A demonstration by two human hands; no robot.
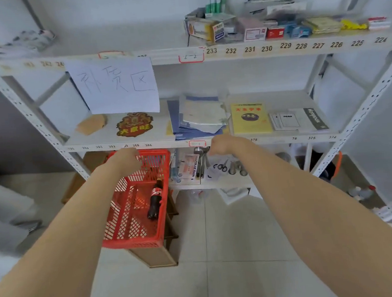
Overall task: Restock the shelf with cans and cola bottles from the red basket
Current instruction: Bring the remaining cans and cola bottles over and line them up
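Note:
A red plastic basket point(136, 231) stands on a low wooden stand in front of the white shelf point(207, 54). One dark cola bottle point(155, 198) with a red label lies inside it against the right wall. My left hand point(126, 159) hangs over the basket's far rim with its fingers curled downward and out of sight. At the front edge of the middle shelf board is my right hand point(220, 144), its fingers curled under, with nothing visible in it. No cans are in view.
A paper sign point(114, 86) hangs from the upper board. The middle board carries a gold-red badge point(134, 124), blue folders point(197, 115) and a yellow booklet point(249, 118). Small boxes point(274, 28) fill the top board. Scissors point(221, 166) and packets lie on the lower board.

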